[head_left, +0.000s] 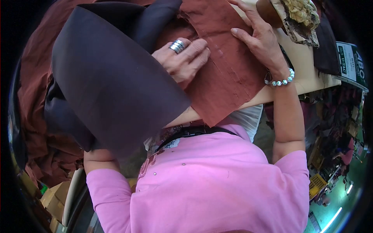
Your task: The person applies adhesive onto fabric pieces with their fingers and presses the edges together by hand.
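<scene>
My left hand (184, 58), with silver rings on one finger, lies on a rust-brown piece of cloth (223, 83). Its fingers are curled in against the cloth, and the fingertips are hidden. A dark purple-grey cloth (112, 73) drapes over my left wrist and forearm. My right hand (258, 37), above a beaded bracelet (280, 82), rests at the right edge of the rust-brown cloth. Its fingers are stretched out, with the thumb apart on the cloth. A line of pale stitches or marks runs along this piece, and its front corner hangs over the table edge.
The pale table (303, 79) extends to the right under the cloth. At its far right stand a brown roll-like object (269, 12) and a ragged yellowish lump (301, 15). More rust-brown cloth (33, 101) is heaped at left. Cardboard boxes (56, 198) sit low at left.
</scene>
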The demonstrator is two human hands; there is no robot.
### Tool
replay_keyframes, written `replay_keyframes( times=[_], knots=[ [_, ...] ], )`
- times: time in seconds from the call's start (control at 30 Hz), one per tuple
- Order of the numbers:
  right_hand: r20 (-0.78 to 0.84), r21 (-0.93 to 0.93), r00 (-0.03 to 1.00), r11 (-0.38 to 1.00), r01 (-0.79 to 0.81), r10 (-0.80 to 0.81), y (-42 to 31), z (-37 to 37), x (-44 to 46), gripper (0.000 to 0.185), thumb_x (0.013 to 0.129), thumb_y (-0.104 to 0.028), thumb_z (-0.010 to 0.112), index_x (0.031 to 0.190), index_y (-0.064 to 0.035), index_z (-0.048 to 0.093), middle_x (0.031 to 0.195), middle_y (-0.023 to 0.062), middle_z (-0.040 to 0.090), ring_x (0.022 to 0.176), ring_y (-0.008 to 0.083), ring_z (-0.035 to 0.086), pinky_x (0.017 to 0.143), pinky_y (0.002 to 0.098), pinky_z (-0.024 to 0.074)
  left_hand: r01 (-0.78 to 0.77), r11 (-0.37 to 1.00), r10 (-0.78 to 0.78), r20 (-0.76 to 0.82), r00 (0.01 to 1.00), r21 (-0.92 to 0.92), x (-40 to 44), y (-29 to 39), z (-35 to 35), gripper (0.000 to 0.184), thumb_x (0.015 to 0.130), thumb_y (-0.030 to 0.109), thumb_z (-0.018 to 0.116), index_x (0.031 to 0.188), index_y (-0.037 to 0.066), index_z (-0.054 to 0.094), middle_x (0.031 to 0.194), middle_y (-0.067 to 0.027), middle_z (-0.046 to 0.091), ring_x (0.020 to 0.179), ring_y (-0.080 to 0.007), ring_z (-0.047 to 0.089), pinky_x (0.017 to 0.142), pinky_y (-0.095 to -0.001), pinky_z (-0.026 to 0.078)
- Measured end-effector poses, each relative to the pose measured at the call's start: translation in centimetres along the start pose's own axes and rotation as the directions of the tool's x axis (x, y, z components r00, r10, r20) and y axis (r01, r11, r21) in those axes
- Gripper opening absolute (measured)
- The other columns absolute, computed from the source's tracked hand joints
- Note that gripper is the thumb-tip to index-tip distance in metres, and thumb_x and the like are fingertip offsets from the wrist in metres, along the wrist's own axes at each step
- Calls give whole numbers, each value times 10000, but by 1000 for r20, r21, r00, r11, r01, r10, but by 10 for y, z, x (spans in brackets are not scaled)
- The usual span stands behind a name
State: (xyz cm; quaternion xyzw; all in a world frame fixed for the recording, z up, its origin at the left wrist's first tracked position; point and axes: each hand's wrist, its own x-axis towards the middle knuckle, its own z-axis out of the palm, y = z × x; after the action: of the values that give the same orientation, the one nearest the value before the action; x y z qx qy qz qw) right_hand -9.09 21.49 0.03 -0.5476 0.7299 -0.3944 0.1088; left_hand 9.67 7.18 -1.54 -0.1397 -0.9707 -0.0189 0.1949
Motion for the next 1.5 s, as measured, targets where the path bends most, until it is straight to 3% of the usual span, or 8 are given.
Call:
replay_keyframes(
  times=[0.23,0.57,0.77,0.87,1.07,1.17,1.27,1.5],
  knots=[
    [-41,-226,999,974,-36,28,-11,10,18,670,740,-39,621,1359,-15,366,1297,211,476,1202,325,458,1031,362,338,34,997,-40,-109,993,-63,-5,-12,7,399,694,-55,594,1085,29,593,1117,-114,565,972,-281,594,797,-318,517],
    [-128,-52,990,998,45,-51,6,22,19,656,729,-8,601,1349,-20,391,1315,194,469,1242,311,428,1058,347,303,61,965,-115,199,973,255,5,-3,-1,574,738,-16,523,1300,90,474,1280,-67,480,1059,-249,545,860,-291,489],
    [-94,-85,996,996,-13,5,-6,15,19,643,733,-16,612,1340,-17,402,1292,199,484,1224,313,442,1048,350,312,6,968,-15,31,999,251,0,-11,9,400,778,137,526,1161,27,557,1150,-83,508,946,-198,545,782,-267,478],
    [-100,-98,995,995,6,-16,-3,16,20,635,733,-19,614,1334,-14,410,1283,198,493,1218,312,446,1044,349,316,14,996,-32,220,975,83,-1,-11,-8,580,732,-11,544,1293,123,492,1319,-87,463,1065,-233,536,867,-298,485],
    [-104,-105,995,994,-13,2,-8,16,20,616,726,-18,612,1316,-8,433,1277,186,502,1208,300,455,1040,344,319,-18,999,27,297,955,-35,-1,-17,-10,628,738,33,569,1344,140,444,1351,-85,437,1096,-249,530,900,-302,473],
    [-101,-62,994,997,-39,32,-9,15,19,607,726,-17,610,1309,-9,441,1270,181,507,1204,293,457,1038,344,318,118,987,-136,173,976,108,1,-9,-6,590,761,21,543,1337,114,453,1353,-88,430,1113,-253,526,892,-305,483],
    [-96,-75,995,996,-45,38,-12,15,21,603,726,-16,609,1306,-10,444,1262,181,511,1202,289,456,1038,343,316,44,952,-137,293,946,304,5,-13,-6,545,789,0,514,1324,92,464,1341,-90,437,1109,-258,535,879,-302,496],
    [-98,-78,995,997,4,-11,-3,13,17,626,725,-31,624,1319,-10,428,1260,192,506,1203,301,453,1041,351,316,143,958,-196,204,959,247,2,-11,5,523,805,-18,488,1315,95,474,1292,-107,475,1101,-264,556,874,-300,509]
  ],
)
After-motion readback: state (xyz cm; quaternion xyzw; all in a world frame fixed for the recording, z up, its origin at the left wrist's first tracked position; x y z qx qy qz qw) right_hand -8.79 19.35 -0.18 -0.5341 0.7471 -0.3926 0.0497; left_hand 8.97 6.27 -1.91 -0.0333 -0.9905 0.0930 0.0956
